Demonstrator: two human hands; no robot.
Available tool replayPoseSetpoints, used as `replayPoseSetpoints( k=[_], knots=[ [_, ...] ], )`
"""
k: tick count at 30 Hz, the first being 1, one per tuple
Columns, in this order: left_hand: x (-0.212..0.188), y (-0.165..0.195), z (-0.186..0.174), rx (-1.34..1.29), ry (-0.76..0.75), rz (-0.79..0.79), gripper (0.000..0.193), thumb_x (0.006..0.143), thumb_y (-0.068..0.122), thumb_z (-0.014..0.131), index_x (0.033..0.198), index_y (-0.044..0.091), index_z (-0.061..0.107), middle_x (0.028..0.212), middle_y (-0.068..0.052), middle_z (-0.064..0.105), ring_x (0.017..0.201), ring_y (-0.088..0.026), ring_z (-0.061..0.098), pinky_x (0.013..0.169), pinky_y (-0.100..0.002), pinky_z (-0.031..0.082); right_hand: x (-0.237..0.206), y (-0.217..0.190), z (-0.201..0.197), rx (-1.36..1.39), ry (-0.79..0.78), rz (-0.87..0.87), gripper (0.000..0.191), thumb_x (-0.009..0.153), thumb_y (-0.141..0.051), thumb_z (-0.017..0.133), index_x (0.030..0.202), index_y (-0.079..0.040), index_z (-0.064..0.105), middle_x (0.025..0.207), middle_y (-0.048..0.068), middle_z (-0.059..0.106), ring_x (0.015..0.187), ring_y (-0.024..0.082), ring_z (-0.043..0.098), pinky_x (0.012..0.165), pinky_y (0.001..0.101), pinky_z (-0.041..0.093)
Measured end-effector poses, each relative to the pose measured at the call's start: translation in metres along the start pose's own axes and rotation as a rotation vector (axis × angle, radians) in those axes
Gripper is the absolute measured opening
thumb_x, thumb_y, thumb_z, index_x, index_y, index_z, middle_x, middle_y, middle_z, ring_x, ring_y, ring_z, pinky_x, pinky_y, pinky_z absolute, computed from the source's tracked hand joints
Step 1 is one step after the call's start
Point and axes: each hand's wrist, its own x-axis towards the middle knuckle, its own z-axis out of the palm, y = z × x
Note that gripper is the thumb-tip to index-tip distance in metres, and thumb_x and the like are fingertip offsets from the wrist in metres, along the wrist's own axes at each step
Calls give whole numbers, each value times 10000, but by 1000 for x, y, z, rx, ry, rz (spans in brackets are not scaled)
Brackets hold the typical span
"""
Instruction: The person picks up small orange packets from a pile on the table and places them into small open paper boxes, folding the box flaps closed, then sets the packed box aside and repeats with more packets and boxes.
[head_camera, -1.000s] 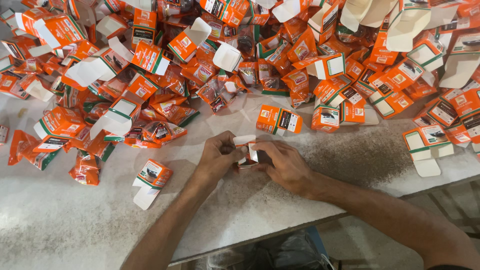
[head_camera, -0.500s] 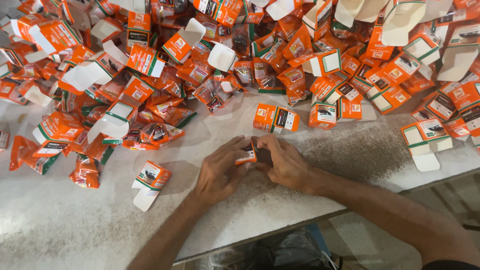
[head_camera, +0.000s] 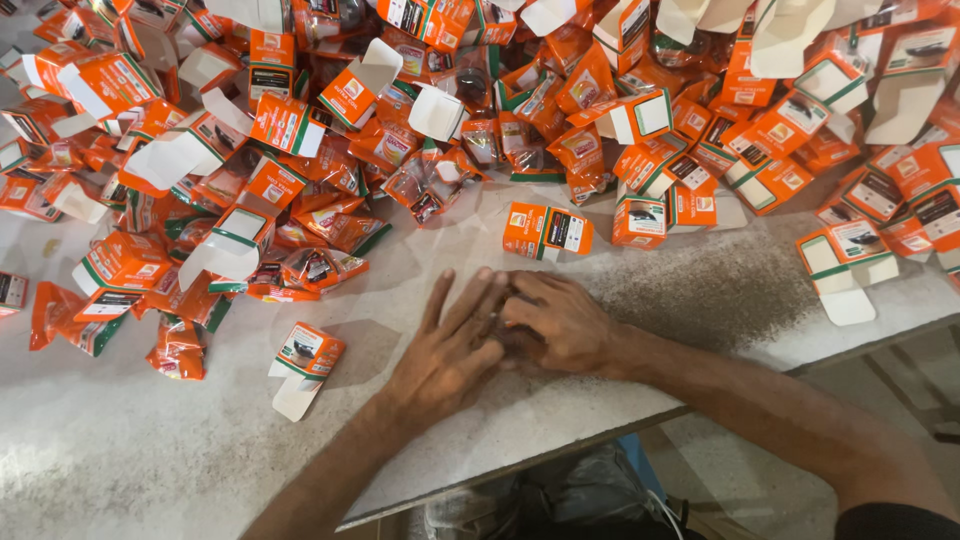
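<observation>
My left hand (head_camera: 448, 350) lies flat on the white table (head_camera: 150, 470) with its fingers straight and slightly apart, the fingertips resting against my right hand. My right hand (head_camera: 560, 322) is curled, knuckles up, over a small box that is almost fully hidden; only a dark sliver shows between the two hands. Both hands sit close to the table's front edge, just below a closed orange carton (head_camera: 546, 230).
A big heap of orange-and-white cartons (head_camera: 420, 110), some with open flaps, and crinkled orange packets (head_camera: 320, 268) fills the far half of the table. One open carton (head_camera: 303, 355) lies alone left of my left hand. The table edge (head_camera: 560, 455) runs diagonally below my wrists.
The small box that showed between my fingertips is now covered. My left hand has flattened out and both hands have pressed down closer to the table.
</observation>
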Motion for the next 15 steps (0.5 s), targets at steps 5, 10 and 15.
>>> replayPoseSetpoints(
  k=[5,10,15],
  knots=[
    [18,-14,0,-230,227,-169,389,941,64,655,1324,75,586,1557,-231,476,1502,-426,419,1292,-546,276,6,3,-37,-298,189,-294,387,762,-288,864,883,-102,548,1125,114,648,964,289,689,823,437,578],
    [66,-46,31,69,184,-145,757,764,53,723,1477,75,470,1551,-313,452,1440,-484,432,1188,-538,343,13,7,-80,-657,606,76,348,851,-228,878,925,-51,588,1117,97,652,980,246,645,798,420,541],
    [89,-61,66,-185,336,-235,603,874,194,775,1409,98,513,1303,-174,654,1237,-358,614,1041,-476,497,17,8,-77,-308,700,201,533,976,-169,725,1405,-18,445,1479,203,430,1407,265,436,1184,422,419]
  ],
)
